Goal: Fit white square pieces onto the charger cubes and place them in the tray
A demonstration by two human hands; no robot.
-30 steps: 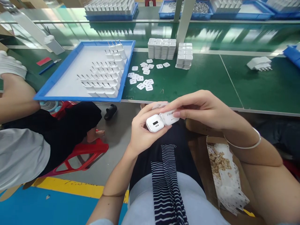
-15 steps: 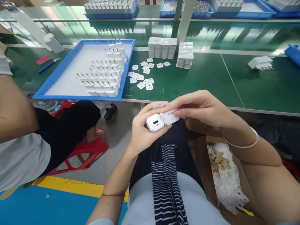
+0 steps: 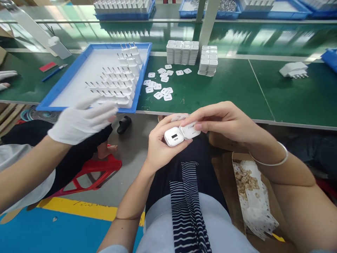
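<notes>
Above the lap, left hand (image 3: 160,147) cupped under a white charger (image 3: 174,136), thumb pressing. Right hand (image 3: 226,121) arched over, fingertips pinching its adjoining cover (image 3: 191,130).

charger (image 3: 181,133) prongs hidden | gloved hand (image 3: 80,119) blurred | print unreadable

Both hands hold a white charger (image 3: 180,133) below the green table (image 3: 223,95) edge: the left hand (image 3: 160,144) cups it, the right hand (image 3: 226,121) pinches its top. On the table lie a blue tray (image 3: 65,88) and loose labels (image 3: 160,86). A co-worker's gloved hand (image 3: 81,119) hovers left of the charger.
</notes>
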